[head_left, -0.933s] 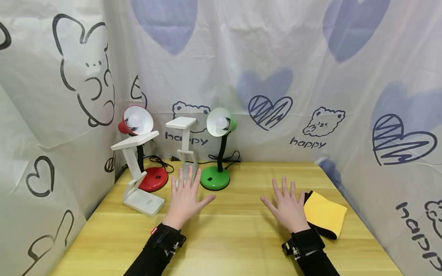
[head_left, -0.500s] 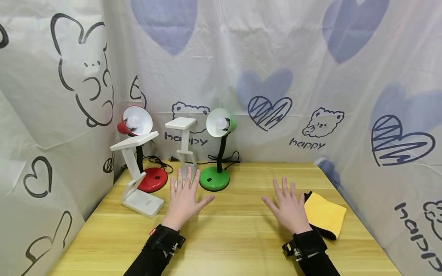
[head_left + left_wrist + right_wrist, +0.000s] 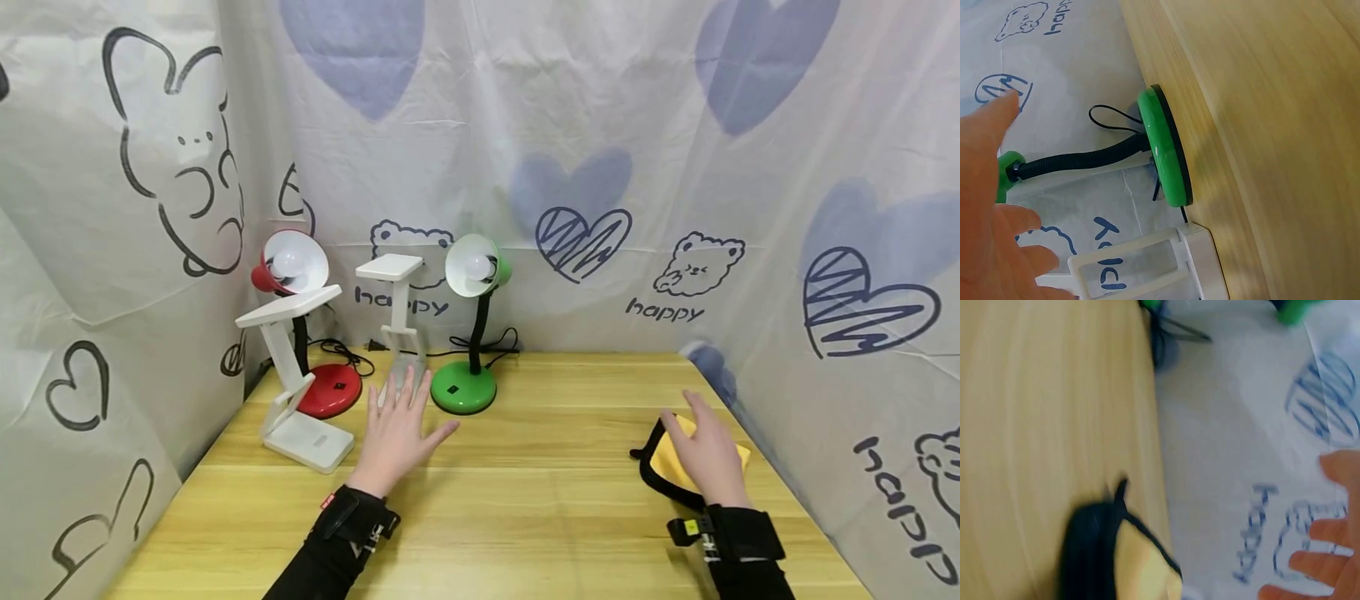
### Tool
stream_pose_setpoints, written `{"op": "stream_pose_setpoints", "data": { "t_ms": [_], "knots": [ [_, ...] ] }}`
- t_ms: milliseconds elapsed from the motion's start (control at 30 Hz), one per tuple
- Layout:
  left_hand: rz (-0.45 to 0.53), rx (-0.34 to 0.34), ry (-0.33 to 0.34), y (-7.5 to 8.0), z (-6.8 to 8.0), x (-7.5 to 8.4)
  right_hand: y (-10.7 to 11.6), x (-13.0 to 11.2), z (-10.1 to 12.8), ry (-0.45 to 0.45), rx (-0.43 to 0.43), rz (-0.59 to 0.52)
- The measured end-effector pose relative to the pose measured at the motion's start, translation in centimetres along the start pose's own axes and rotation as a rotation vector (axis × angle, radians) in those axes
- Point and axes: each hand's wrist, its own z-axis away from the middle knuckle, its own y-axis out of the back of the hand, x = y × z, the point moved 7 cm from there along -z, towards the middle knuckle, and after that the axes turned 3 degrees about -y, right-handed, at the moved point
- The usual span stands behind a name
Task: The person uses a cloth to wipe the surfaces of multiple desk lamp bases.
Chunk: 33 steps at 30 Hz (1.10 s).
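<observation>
My left hand [image 3: 397, 433] lies flat and spread on the wooden table [image 3: 525, 508], just in front of a white folding lamp [image 3: 395, 317] and beside the green lamp's base [image 3: 462, 389]. In the left wrist view its fingers [image 3: 991, 206] stay straight near that green base [image 3: 1163, 150]. My right hand [image 3: 708, 454] rests over a yellow cloth with a black underside [image 3: 665, 454] near the table's right edge. The cloth's left edge curls up. The blurred right wrist view shows spread fingers [image 3: 1322, 550] above the cloth [image 3: 1129, 562].
A red lamp [image 3: 330, 390] and a larger white folding lamp [image 3: 300, 433] stand at the back left, with black cords behind them. Printed curtains close in the left, back and right sides.
My right hand moved right and slightly nearer, from the bare table onto the yellow cloth, whose left edge now curls up. My left hand has hardly moved.
</observation>
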Motion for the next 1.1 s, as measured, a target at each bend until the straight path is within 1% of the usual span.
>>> {"op": "stream_pose_setpoints", "data": {
  "t_ms": [67, 100, 200, 300, 367, 400, 500, 600, 667, 800, 867, 900, 967, 1100],
  "knots": [
    [0.018, 0.005, -0.01, 0.0, -0.2, 0.0, 0.7, 1.9, -0.1, -0.044, -0.04, 0.008],
    [0.027, 0.014, -0.017, 0.0, -0.3, 0.0, 1.0, 2.9, -0.2, -0.055, -0.078, 0.011],
    [0.051, 0.026, -0.032, -0.2, -1.0, -0.1, 1.6, 5.6, -0.3, -0.086, -0.143, 0.061],
    [0.077, 0.009, -0.033, -0.7, -1.9, -0.2, 1.8, 8.1, -0.3, -0.127, -0.22, 0.119],
    [0.127, -0.027, -0.028, -1.2, -2.5, -0.2, 1.6, 9.6, -0.2, -0.164, -0.273, 0.15],
    [0.163, -0.057, -0.021, -1.6, -2.8, -0.2, 1.4, 10.2, -0.2, -0.189, -0.299, 0.16],
    [0.303, -0.162, 0.006, -2.8, -3.4, -0.4, 0.9, 11.6, -0.1, -0.289, -0.365, 0.133],
    [0.404, -0.242, 0.034, -4.0, -3.9, -0.7, 0.6, 12.1, 0.0, -0.377, -0.366, 0.069],
    [0.43, -0.262, 0.037, -4.5, -4.1, -0.8, 0.3, 12.2, 0.0, -0.428, -0.363, 0.009],
    [0.444, -0.28, 0.045, -5.3, -4.5, -1.2, -0.5, 11.9, 0.0, -0.515, -0.381, -0.129],
    [0.435, -0.287, 0.042, -5.6, -4.7, -1.4, -0.9, 11.6, -0.2, -0.552, -0.386, -0.188],
    [0.429, -0.291, 0.04, -5.7, -4.9, -1.4, -1.1, 11.4, -0.3, -0.565, -0.389, -0.2],
    [0.421, -0.299, 0.03, -6.0, -5.1, -1.5, -1.6, 11.0, -0.5, -0.587, -0.395, -0.241],
    [0.423, -0.347, 0.009, -6.7, -5.6, -1.5, -2.6, 9.7, -0.7, -0.58, -0.417, -0.35]
  ]
}}
